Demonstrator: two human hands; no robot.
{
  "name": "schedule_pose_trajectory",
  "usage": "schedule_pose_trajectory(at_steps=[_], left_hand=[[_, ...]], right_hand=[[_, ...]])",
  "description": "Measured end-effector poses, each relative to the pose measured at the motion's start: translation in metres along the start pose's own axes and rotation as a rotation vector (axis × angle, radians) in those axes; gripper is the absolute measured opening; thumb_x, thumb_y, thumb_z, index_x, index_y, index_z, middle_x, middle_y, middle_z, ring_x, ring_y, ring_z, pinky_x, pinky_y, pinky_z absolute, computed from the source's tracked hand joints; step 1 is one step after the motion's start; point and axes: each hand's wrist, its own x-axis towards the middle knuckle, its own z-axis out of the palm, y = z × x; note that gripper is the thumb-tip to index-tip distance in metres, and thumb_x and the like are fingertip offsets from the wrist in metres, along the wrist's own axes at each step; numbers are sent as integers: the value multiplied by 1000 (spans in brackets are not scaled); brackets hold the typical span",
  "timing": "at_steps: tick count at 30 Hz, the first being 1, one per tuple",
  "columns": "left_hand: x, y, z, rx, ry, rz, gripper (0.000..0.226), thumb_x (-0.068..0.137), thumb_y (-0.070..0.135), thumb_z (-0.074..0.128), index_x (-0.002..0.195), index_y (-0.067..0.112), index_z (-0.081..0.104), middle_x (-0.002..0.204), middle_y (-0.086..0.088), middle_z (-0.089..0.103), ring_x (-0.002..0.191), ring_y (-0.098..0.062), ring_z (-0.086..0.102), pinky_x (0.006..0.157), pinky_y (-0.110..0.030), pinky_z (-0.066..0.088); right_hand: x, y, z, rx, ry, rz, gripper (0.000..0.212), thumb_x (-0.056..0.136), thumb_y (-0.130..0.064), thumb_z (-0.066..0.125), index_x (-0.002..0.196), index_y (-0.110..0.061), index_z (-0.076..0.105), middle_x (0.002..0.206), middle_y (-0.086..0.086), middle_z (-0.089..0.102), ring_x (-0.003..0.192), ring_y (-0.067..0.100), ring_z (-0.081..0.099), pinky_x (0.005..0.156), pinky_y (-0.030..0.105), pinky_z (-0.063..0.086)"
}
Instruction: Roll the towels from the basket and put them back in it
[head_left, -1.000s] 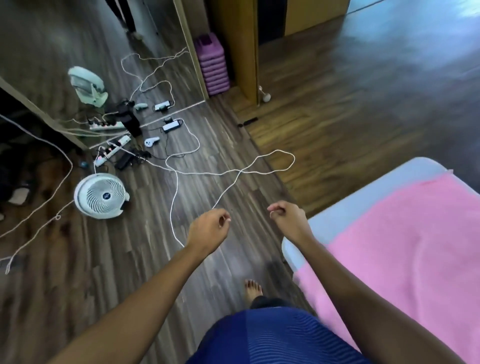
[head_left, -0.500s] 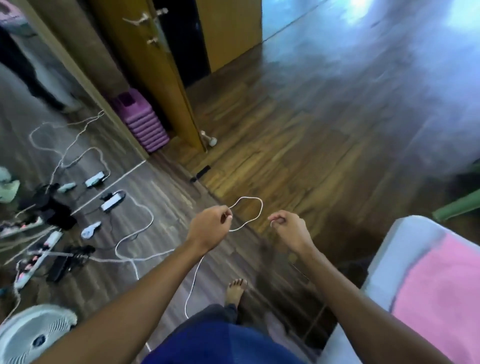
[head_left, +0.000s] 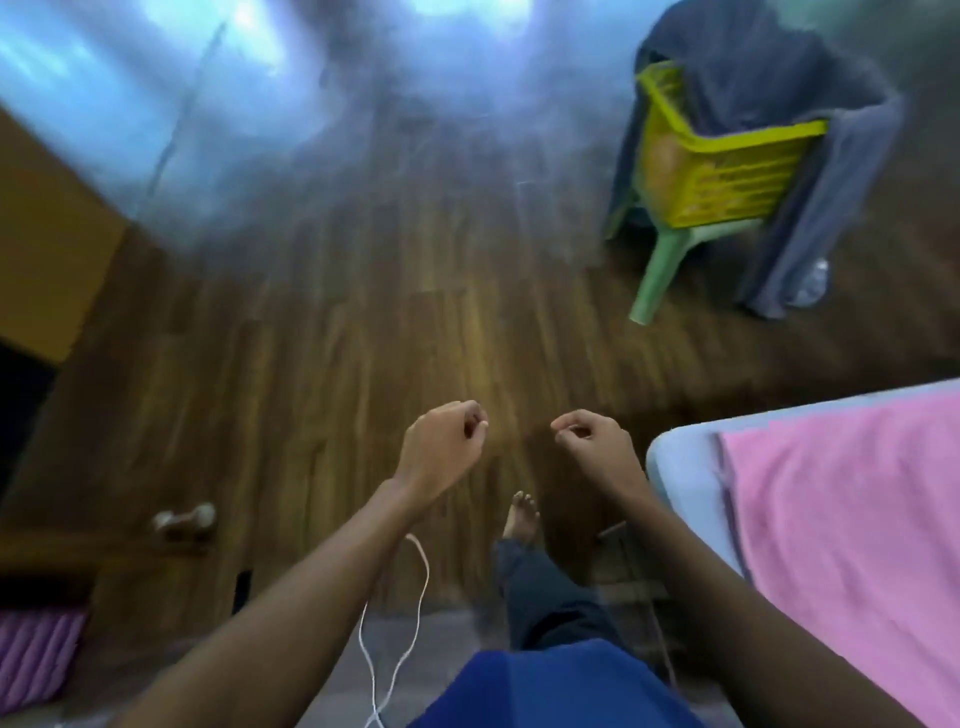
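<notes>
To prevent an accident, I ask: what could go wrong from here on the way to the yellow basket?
1. A white cord lies looped on the floor close to the bare foot; it may catch the foot and trip the person.
2. The yellow basket sits on a green chair with grey cloth hanging over it; pulling that cloth might tip the basket.

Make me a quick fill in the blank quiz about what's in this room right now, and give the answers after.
1. The basket on the green chair is ____ in colour.
2. The towel spread flat at lower right is ____.
3. The left hand and right hand are both curled and hold ____.
4. The white cord on the floor shows just below the ____ forearm.
Missing words: yellow; pink; nothing; left.
</notes>
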Motion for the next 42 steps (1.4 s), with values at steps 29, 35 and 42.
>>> schedule_pose_trajectory(at_steps=[29,35,42], left_hand=[[382,365,230,353,-1138,1876,21,96,21,49,103,22,68,100,4,65,96,-14,58,86,-36,47],[328,398,281,406,-1182,2334,19,93,20,52,103,21,68,102,2,67,96,-19,59,83,-39,47],[292,411,332,495,-1201,2856,40,85,13,66,124,17,56,128,-6,56,116,-26,49,103,-40,39]], right_hand=[[152,50,-127,614,1591,1247,22,91,-7,54,106,-10,69,109,6,70,99,22,64,79,18,40],[165,66,-128,607,1845,1423,22,92,-9,56,111,-9,67,113,9,64,103,25,60,90,31,45],[187,91,-138,506,1682,1585,39,90,-20,63,128,-20,55,129,1,54,112,20,48,97,34,47]])
